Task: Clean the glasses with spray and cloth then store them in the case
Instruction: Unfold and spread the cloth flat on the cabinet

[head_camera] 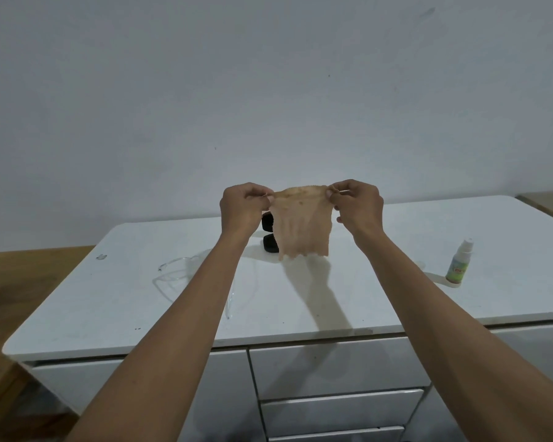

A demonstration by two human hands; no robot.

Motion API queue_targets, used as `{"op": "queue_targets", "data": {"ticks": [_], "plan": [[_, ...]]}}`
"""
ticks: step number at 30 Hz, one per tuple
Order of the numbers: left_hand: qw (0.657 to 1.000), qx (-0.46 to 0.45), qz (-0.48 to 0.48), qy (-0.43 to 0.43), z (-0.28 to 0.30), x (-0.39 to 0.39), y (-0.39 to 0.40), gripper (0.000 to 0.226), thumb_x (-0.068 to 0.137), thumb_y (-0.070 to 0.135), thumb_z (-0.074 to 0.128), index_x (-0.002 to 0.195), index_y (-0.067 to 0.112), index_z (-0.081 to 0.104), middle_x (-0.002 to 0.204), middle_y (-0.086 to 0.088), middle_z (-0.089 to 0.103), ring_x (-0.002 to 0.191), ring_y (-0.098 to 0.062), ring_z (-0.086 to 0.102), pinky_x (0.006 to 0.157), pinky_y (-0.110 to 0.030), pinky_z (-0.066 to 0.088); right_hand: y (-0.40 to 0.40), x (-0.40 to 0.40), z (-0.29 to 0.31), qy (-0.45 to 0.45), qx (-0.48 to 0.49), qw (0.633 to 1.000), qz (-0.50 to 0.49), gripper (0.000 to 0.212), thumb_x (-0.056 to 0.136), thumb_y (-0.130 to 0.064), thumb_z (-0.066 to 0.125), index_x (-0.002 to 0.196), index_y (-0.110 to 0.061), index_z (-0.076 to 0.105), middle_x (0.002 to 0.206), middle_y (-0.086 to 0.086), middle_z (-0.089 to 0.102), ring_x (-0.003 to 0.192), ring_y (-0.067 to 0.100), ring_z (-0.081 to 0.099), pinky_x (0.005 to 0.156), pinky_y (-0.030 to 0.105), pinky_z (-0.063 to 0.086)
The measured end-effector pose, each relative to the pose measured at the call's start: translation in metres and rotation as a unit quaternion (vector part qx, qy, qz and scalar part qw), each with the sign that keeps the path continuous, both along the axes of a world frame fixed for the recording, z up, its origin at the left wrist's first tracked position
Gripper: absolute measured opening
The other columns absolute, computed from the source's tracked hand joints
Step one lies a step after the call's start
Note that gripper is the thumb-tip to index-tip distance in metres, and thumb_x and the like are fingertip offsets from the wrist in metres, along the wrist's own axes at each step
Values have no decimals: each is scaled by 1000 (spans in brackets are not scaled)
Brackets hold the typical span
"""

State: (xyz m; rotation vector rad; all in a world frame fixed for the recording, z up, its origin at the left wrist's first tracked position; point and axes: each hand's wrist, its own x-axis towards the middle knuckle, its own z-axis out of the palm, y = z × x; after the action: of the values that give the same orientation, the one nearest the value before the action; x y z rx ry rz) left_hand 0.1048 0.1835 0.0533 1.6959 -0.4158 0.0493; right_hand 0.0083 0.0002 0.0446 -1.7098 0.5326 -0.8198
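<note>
A thin beige cleaning cloth [302, 223] hangs spread in the air above the white cabinet top [380, 295]. My left hand [241, 207] pinches its upper left corner and my right hand [358, 204] pinches its upper right corner. Clear-framed glasses [179, 272] lie on the top to the left, partly hidden by my left forearm. A black case [268, 232] stands open behind the cloth, mostly hidden by it. A small spray bottle [458, 264] with a green label stands upright at the right.
The cabinet has drawers [339, 368] below its front edge. A wooden floor [23, 282] shows at the left and a plain wall [268, 90] rises behind. A small dark speck [101, 256] lies near the top's left end.
</note>
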Motion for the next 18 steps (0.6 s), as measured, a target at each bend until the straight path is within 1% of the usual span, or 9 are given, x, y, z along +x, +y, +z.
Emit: {"op": "queue_targets", "data": {"ticks": [2, 4, 5, 7, 9, 10, 12, 14, 18], "plan": [[1000, -4, 5, -1, -1, 4, 0, 9, 81, 3, 74, 82, 12, 77, 84, -7, 78, 82, -23, 76, 74, -29, 57, -2, 3, -3, 3, 1, 1000, 3, 6, 86, -19, 73, 83, -24, 75, 75, -11, 73, 72, 14, 65, 87, 50, 60], [1000, -1, 0, 0, -3, 6, 1, 10, 82, 5, 74, 82, 15, 76, 84, -10, 79, 83, -25, 76, 74, -30, 57, -4, 4, -7, 9, 4, 1000, 5, 7, 87, -18, 72, 83, -23, 75, 78, -11, 73, 79, 15, 67, 88, 46, 61], [1000, 3, -8, 2, -4, 6, 2, 11, 83, 5, 74, 81, 16, 76, 85, -11, 78, 83, -26, 76, 73, -30, 57, -4, 3, -9, 14, 4, 1000, 8, 7, 86, -17, 71, 83, -23, 75, 79, -11, 73, 80, 15, 67, 86, 44, 61], [999, 24, -30, 12, -8, 4, 5, 11, 83, 5, 73, 82, 16, 75, 86, -14, 78, 81, -24, 74, 70, -30, 55, -3, -2, -14, 32, 6, 999, 16, 10, 85, -15, 68, 80, -21, 74, 80, -8, 72, 77, 16, 66, 74, 39, 61], [996, 62, -57, 21, -13, 1, 10, 10, 83, 3, 72, 85, 13, 75, 86, -16, 77, 78, -22, 73, 71, -32, 54, -3, -10, -19, 56, 5, 998, 31, 15, 84, -12, 63, 75, -19, 72, 79, -4, 71, 72, 17, 66, 62, 31, 58], [993, 86, -72, 24, -15, -1, 13, 11, 83, 3, 71, 86, 12, 75, 85, -16, 77, 77, -22, 73, 72, -33, 54, -3, -14, -21, 73, 2, 996, 45, 15, 84, -11, 62, 74, -18, 72, 78, -3, 71, 69, 16, 66, 59, 29, 56], [986, 134, -98, 28, -20, -6, 20, 13, 82, 0, 70, 89, 11, 75, 84, -13, 76, 76, -22, 74, 73, -33, 55, -4, -22, -26, 121, -8, 989, 81, 13, 83, -11, 62, 75, -13, 73, 76, 0, 71, 65, 15, 67, 58, 27, 54], [977, 180, -115, 29, -26, -11, 26, 15, 80, -1, 72, 89, 10, 76, 84, -14, 77, 76, -24, 75, 75, -35, 56, -6, -30, -31, 170, -23, 978, 116, 13, 82, -12, 62, 80, -11, 75, 79, 3, 72, 66, 15, 67, 59, 26, 52], [951, 262, -164, 25, -36, -23, 37, 6, 81, 3, 77, 83, 9, 76, 80, -13, 77, 72, -17, 73, 76, -36, 55, -7, -47, -40, 235, -50, 958, 157, 11, 79, -14, 67, 76, -15, 77, 85, 1, 74, 73, 15, 65, 62, 28, 52]]}}
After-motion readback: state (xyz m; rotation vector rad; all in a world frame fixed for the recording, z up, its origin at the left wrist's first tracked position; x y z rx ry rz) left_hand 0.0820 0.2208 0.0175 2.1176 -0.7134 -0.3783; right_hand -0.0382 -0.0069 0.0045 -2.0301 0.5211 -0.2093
